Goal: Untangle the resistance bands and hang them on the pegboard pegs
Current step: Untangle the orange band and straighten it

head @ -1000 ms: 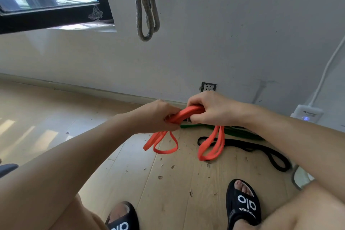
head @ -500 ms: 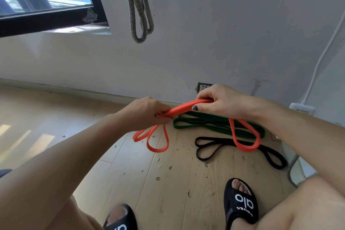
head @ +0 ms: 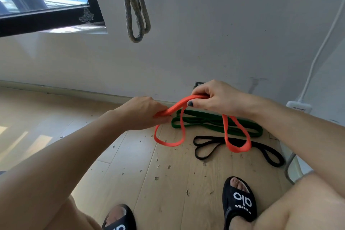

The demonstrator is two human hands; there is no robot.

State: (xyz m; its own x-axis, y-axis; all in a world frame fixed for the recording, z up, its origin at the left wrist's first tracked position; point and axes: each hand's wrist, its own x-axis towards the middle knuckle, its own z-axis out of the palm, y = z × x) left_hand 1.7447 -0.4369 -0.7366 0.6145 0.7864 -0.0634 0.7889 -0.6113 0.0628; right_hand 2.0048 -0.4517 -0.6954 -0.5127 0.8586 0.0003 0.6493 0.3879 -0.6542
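Note:
Both hands hold an orange resistance band (head: pixel 237 146) above the wooden floor. My left hand (head: pixel 143 113) grips one part of it, and a loop hangs down below that hand. My right hand (head: pixel 216 99) pinches another part between thumb and fingers, with a second loop dangling under it. A short doubled stretch of band runs between the two hands. On the floor by the wall lie a green band (head: pixel 207 120) and, nearer me, a black band (head: pixel 268 152). A grey-olive band (head: pixel 137 11) hangs on the wall above. No pegboard or peg is in view.
A black-framed window (head: pixel 46 15) sits at the upper left. A white cable and adapter (head: pixel 298 106) run down the wall at right, near a wall socket (head: pixel 198 84). My feet in black slides (head: pixel 239 200) stand on the littered floor. A metal frame (head: pixel 289 170) is at right.
My hands have moved apart, stretching the orange band out between them. Its loops have spread wider, and the green band on the floor has come into view.

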